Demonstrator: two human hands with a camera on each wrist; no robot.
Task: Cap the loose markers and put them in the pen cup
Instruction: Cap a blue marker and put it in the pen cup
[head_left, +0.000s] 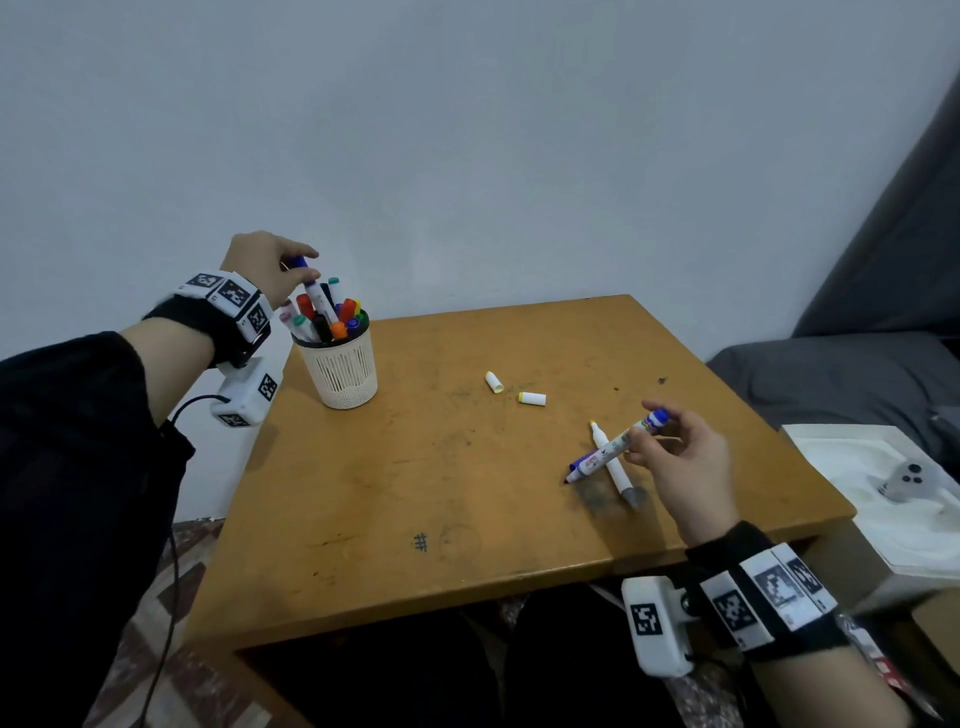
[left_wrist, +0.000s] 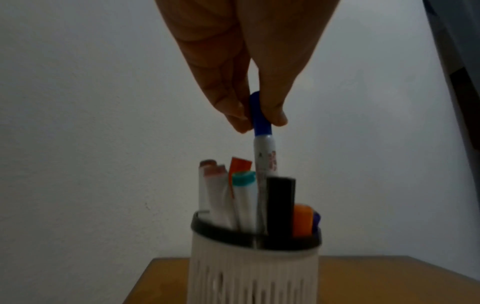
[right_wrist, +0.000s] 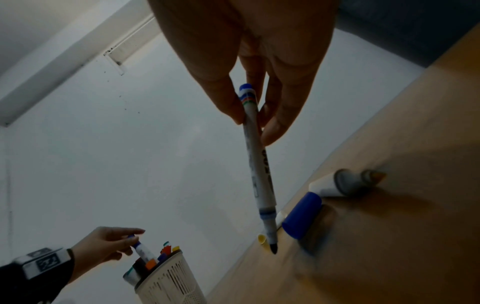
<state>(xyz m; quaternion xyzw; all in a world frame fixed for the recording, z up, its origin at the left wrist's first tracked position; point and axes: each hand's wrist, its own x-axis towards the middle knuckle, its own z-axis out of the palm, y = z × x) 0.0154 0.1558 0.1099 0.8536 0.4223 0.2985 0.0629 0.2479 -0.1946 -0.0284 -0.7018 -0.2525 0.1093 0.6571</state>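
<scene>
left hand (head_left: 265, 270) pinches a blue-capped white marker (left_wrist: 262, 148) over the white slatted plastic pen cup (head_left: 345, 371); an uncapped blue-ended white marker (head_left: 613, 447) is gripped by right hand (head_left: 680, 457).

Head view high, looks down at table (head_left: 467, 493); wrist views close, upward; all share pen cup (head_left: 345, 374).

Prob. a home rm: worn wooden table (head_left: 467, 493) by grey sofa (head_left: 831, 374), patterned floor (head_left: 197, 675).

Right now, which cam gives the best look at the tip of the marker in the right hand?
Right wrist: the uncapped marker runs down from the right hand and its dark tip sits sharp against the table. Head view shows the whole marker, tip tiny. Left wrist view does not show it.
</scene>
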